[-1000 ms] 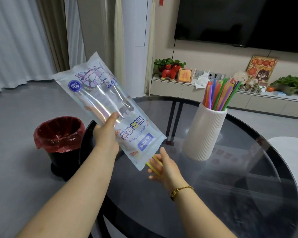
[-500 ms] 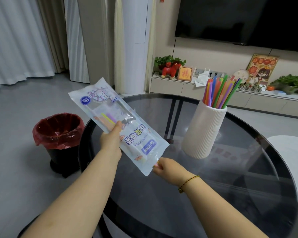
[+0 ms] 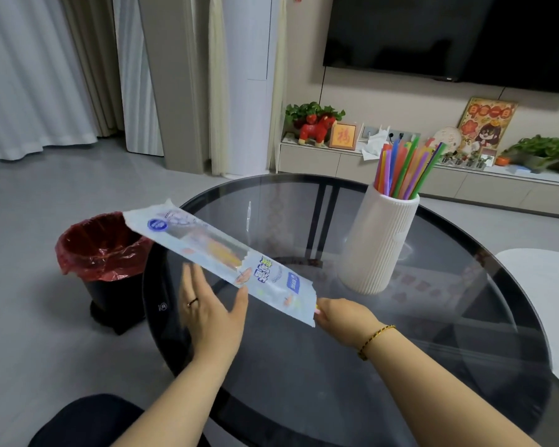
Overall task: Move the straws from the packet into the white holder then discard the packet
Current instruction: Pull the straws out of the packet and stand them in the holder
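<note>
The clear printed straw packet hangs almost flat over the table's left edge, its far end above the bin. Yellow and orange straws show inside it. My right hand pinches the straw ends at the packet's near mouth. My left hand lies beneath the packet with fingers spread and straight; its thumb is close to the packet's underside, and I cannot tell if it touches. The white ribbed holder stands on the table at the right, with several coloured straws in it.
A black bin with a red liner stands on the floor left of the round dark glass table. A white surface adjoins the table at the right. A low cabinet with ornaments runs along the back wall.
The packet has tipped from steeply raised to almost flat and lower. My left hand has let go of it and opened underneath. My right hand has closed on the straw ends.
</note>
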